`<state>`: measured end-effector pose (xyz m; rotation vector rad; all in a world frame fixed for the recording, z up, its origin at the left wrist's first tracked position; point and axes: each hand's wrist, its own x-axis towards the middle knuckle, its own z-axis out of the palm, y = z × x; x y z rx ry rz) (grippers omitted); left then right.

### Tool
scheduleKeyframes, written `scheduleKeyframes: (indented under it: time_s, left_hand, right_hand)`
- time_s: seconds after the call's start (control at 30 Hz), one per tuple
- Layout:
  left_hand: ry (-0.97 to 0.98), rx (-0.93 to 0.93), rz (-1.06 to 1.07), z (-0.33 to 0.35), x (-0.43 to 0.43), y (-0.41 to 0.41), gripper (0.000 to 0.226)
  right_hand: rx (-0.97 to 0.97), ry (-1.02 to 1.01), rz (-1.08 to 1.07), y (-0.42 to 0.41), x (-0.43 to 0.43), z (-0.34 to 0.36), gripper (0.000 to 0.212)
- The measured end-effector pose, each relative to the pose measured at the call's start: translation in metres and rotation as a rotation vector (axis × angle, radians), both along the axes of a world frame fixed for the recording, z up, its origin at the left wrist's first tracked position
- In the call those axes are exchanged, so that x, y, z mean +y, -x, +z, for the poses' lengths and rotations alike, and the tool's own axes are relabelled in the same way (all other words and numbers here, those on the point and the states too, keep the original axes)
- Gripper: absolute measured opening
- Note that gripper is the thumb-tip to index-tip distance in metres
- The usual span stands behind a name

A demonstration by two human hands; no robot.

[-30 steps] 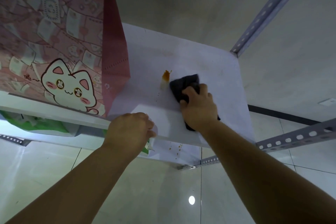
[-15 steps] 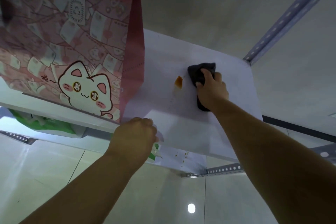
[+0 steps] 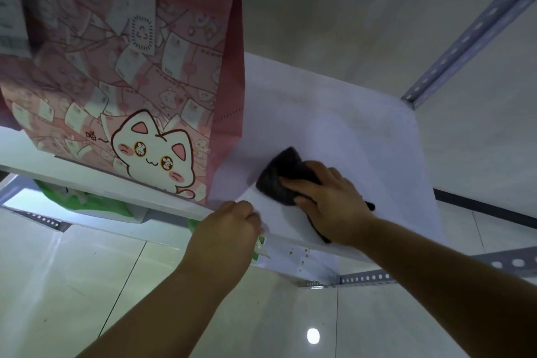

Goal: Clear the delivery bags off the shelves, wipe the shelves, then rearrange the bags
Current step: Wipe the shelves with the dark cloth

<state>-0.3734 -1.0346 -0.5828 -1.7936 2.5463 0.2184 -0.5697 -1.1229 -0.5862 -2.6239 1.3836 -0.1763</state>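
A: Status of the wipe?

B: Mid-stroke on the top shelf point(image 3: 348, 131). Right hand point(image 3: 328, 200) clamped over a dark cloth point(image 3: 279, 180), fingers curled onto the bunched fabric and pressing it to the board, with a tail of it trailing back under the wrist.

A: And the orange smear seen just left of the grip half a second ago?

B: No longer showing. Swept leftward over that spot since then, so either lifted or merely covered. Impossible to say without raising the cloth.

A: Other hand?

B: Left hand point(image 3: 229, 227) near the grip, on its left and closer in, at the shelf's front edge, fingers curled. Gripping the lip or only resting there: cannot tell.

A: Bags?

B: Not cleared. Pink cat-print bag point(image 3: 139, 90) upright on the same shelf, further left of the grip, near the cloth but apart. Green bag point(image 3: 87, 203) on the lower shelf point(image 3: 287, 263), below and well left.

A: Meaning for the task?

B: Probably one stain dealt with, plenty left. No reaching the board under the pink bag without lifting it off. Brown specks point(image 3: 302, 256) on the lower shelf, straight beneath the grip, untouched.
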Motion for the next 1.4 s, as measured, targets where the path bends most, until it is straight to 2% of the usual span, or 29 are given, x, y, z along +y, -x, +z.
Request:
scheduleKeyframes:
  time_s: [0.13,0.2,0.27,0.33,0.4,0.57,0.63,0.7,0.77,0.87,0.93,1.13,1.4]
  left_hand:
    - [-0.003,-0.016,-0.016,-0.005,-0.002,0.000,0.038]
    - [-0.010,-0.012,-0.024,-0.005,-0.001,0.000,0.039]
    - [0.034,0.033,0.005,-0.004,0.001,0.000,0.033]
    - [0.024,0.066,0.038,-0.003,0.005,0.001,0.032]
    - [0.033,0.085,0.038,0.002,0.008,0.003,0.032]
    - [0.042,0.172,0.075,0.011,0.012,0.001,0.032]
    - [0.045,0.141,0.067,0.012,0.014,0.004,0.026]
    - [0.062,0.091,0.065,0.009,0.015,0.006,0.024]
    - [0.099,0.146,0.082,0.009,0.016,0.006,0.026]
    - [0.039,0.154,0.113,0.005,0.025,0.007,0.031]
    - [0.012,0.185,0.125,0.005,0.036,0.006,0.036]
    - [-0.032,0.176,0.110,-0.002,0.071,0.007,0.033]
    - [-0.273,0.150,0.144,-0.038,0.114,0.025,0.036]
  right_hand:
    - [0.020,-0.067,-0.424,-0.023,-0.056,0.005,0.040]
    - [0.028,-0.051,-0.487,-0.040,-0.054,0.006,0.041]
    - [0.015,-0.003,-0.357,-0.046,-0.027,0.002,0.041]
    - [-0.033,0.054,-0.101,-0.036,0.014,-0.005,0.041]
    - [-0.064,0.033,-0.043,-0.009,0.032,-0.005,0.040]
    - [0.007,-0.013,-0.607,0.045,-0.004,0.002,0.042]
    - [0.042,-0.035,-0.726,0.041,-0.008,0.003,0.042]
    - [0.047,-0.032,-0.714,0.026,0.004,0.003,0.042]
    - [0.021,-0.007,-0.592,0.010,0.030,0.001,0.041]
    - [-0.039,0.022,-0.371,0.001,0.078,0.002,0.040]
    - [-0.065,-0.025,-0.338,0.006,0.103,0.005,0.039]
    - [-0.110,-0.101,-0.406,0.030,0.162,0.007,0.040]
    - [-0.086,-0.328,-0.594,0.062,0.214,-0.038,0.038]
